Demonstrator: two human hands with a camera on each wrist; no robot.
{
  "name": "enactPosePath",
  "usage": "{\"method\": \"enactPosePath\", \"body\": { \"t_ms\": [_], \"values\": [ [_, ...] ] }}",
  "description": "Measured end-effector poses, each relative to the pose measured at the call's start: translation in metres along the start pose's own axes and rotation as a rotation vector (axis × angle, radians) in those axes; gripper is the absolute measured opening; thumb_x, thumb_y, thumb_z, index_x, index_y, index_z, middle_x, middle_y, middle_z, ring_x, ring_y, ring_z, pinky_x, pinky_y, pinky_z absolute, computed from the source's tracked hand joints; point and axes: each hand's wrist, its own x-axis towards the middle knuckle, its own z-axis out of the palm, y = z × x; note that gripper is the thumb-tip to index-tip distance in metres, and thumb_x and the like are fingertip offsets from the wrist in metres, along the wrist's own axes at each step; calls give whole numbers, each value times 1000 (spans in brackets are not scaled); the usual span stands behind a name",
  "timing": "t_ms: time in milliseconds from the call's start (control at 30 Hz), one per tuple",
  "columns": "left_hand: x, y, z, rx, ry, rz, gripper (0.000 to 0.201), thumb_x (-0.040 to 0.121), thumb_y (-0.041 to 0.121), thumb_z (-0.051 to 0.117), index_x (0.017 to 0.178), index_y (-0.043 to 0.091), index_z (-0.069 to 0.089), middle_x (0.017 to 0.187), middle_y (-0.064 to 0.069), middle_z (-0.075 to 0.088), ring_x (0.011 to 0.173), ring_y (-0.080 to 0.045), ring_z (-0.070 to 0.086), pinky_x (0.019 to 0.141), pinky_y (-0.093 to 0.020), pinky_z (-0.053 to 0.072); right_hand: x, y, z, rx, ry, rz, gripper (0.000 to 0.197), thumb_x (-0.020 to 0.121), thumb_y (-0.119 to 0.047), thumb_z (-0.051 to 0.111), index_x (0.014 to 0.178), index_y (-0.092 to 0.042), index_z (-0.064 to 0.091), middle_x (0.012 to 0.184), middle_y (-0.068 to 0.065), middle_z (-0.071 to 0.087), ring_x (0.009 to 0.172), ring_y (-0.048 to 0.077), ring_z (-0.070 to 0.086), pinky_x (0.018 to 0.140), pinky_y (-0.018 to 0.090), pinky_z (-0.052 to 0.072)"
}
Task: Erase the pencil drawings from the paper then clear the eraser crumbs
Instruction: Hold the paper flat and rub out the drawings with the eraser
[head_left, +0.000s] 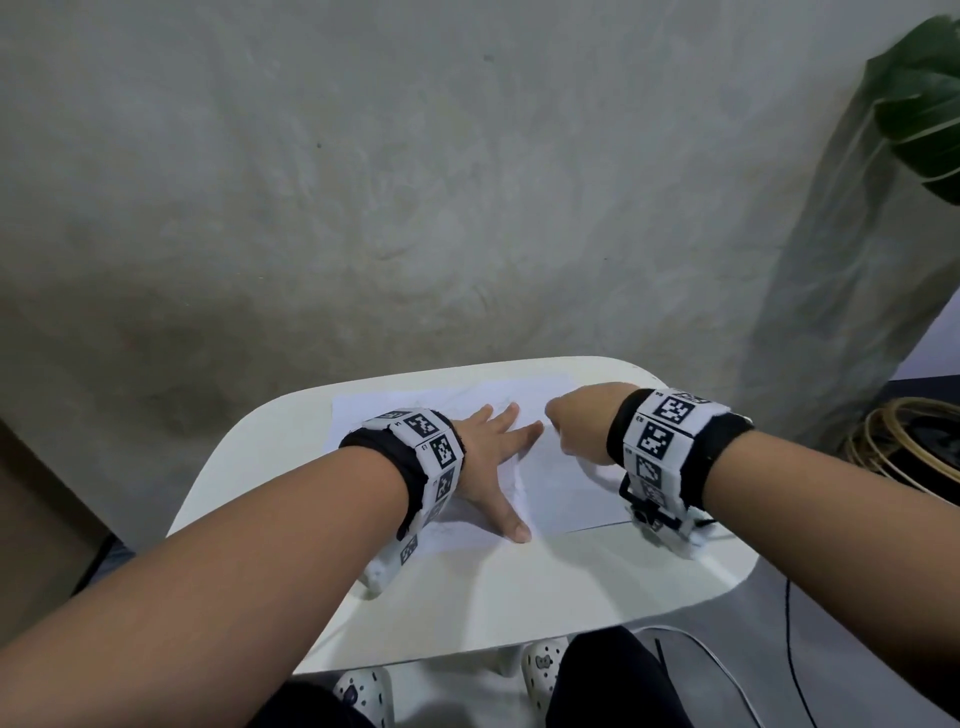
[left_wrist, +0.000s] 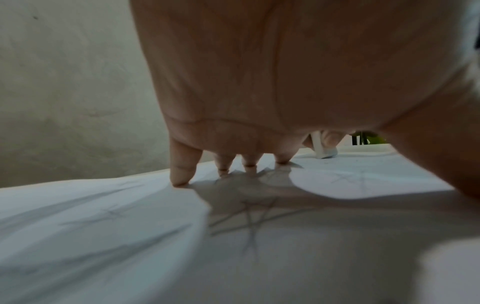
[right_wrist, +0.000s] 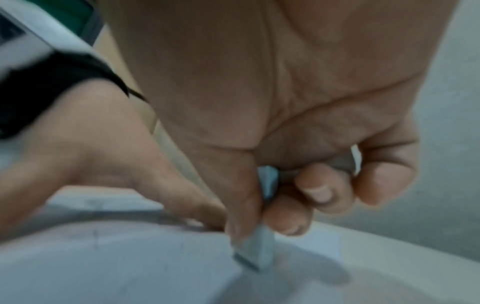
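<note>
A white sheet of paper (head_left: 571, 488) lies on a small white table (head_left: 467, 597). My left hand (head_left: 493, 447) lies flat on the sheet with fingers spread, pressing it down. Faint pencil star drawings (left_wrist: 249, 218) show under the palm in the left wrist view. My right hand (head_left: 576, 426) is curled just right of the left fingers. It pinches a white eraser (right_wrist: 255, 253) between thumb and fingers, with the eraser's lower end on the paper (right_wrist: 130, 267). The eraser (left_wrist: 323, 148) also shows past the left fingers (left_wrist: 182, 168).
The table stands against a rough grey wall (head_left: 415, 182). A green plant (head_left: 919, 104) is at the upper right. A coil of wire (head_left: 909, 441) lies right of the table. White clogs (head_left: 540, 670) and a thin cable (head_left: 727, 675) are on the floor below the near edge.
</note>
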Motion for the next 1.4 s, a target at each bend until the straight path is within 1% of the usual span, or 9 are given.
{"method": "enactPosePath", "body": {
  "t_ms": [300, 433, 600, 733, 933, 1100, 1233, 1333, 1400],
  "values": [
    [-7, -35, 11, -39, -22, -70, 137, 61, 74, 75, 147, 43, -27, 156, 14, -34, 147, -20, -27, 117, -63, 2, -13, -8, 2, 43, 65, -61, 17, 90, -12, 52, 107, -13, 55, 100, 3, 64, 86, 25, 60, 67, 28, 43],
    [-7, -33, 14, -10, -17, -79, 135, 62, 75, 72, 146, 44, -29, 155, 15, -36, 147, -20, -27, 117, -63, 3, -29, -44, 10, -22, -3, -239, 25, 89, -15, 60, 112, -12, 51, 81, -2, 58, 65, 18, 52, 50, 26, 35],
    [-8, -34, 12, -32, -25, -70, 135, 63, 74, 73, 146, 43, -29, 155, 14, -36, 147, -20, -27, 117, -63, 2, -19, -25, -5, 8, 51, -114, 23, 90, -15, 56, 113, -13, 55, 110, 1, 66, 87, 22, 58, 74, 31, 46],
    [-8, -30, 14, 14, -14, -91, 133, 64, 76, 70, 146, 42, -30, 156, 13, -36, 147, -22, -27, 118, -61, 2, -34, -52, 4, -67, -16, -270, 29, 88, -14, 61, 115, -14, 51, 93, -3, 62, 81, 21, 56, 58, 25, 38],
    [-8, -34, 13, -19, -18, -75, 134, 63, 75, 72, 146, 44, -29, 156, 14, -35, 147, -20, -27, 117, -62, 1, -25, -35, -5, -16, 41, -147, 28, 90, -13, 56, 118, -10, 53, 110, -2, 65, 93, 22, 61, 73, 28, 47],
    [-8, -31, 11, -7, -21, -77, 134, 64, 75, 71, 146, 42, -29, 156, 13, -35, 147, -22, -27, 117, -63, 3, -21, -40, -7, 48, -12, -184, 30, 96, -17, 50, 124, -9, 51, 98, 3, 61, 84, 20, 48, 50, 21, 28],
    [-10, -30, 11, -12, -16, -75, 133, 65, 74, 72, 147, 41, -29, 157, 11, -34, 147, -23, -26, 117, -63, 2, -21, -44, -10, 10, -58, -172, 45, 95, -10, 54, 137, -11, 40, 109, 8, 60, 106, 22, 56, 71, 28, 44],
    [-11, -28, 13, -3, 2, -85, 132, 66, 74, 70, 147, 41, -28, 157, 11, -33, 147, -23, -25, 118, -61, 3, -27, -54, -6, 13, -63, -260, 33, 93, -14, 55, 126, -11, 50, 100, 0, 62, 83, 19, 56, 61, 25, 37],
    [-11, -29, 12, -15, 5, -82, 131, 65, 74, 70, 147, 43, -27, 157, 14, -33, 147, -20, -25, 118, -61, 4, -19, -44, -13, 35, -12, -155, 31, 95, -18, 53, 125, -12, 53, 108, 1, 64, 89, 21, 56, 65, 27, 39]
  ]
}}
